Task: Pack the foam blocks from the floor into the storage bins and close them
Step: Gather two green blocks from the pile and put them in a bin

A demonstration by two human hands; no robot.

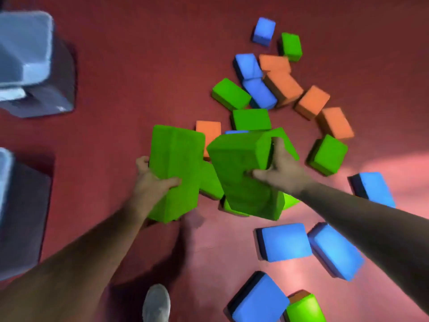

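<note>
My left hand [151,182] grips a large green foam block [174,168] by its near left side, thumb across its face. My right hand [278,168] grips a second green foam block [236,163], fingers round its far end and thumb on its face. Both blocks are held above the red floor, side by side. Under them lie more green blocks [210,182], partly hidden. Several blue, orange and green blocks are scattered on the floor to the right, among them a blue block [286,241]. Two grey storage bins stand at the left: the far bin [27,54] and the near bin [21,205].
My grey shoe [156,303] shows at the bottom middle. An orange block [283,87] and a green block [328,154] lie in the heap at the right. Bare red floor [139,77] stretches between the bins and the heap.
</note>
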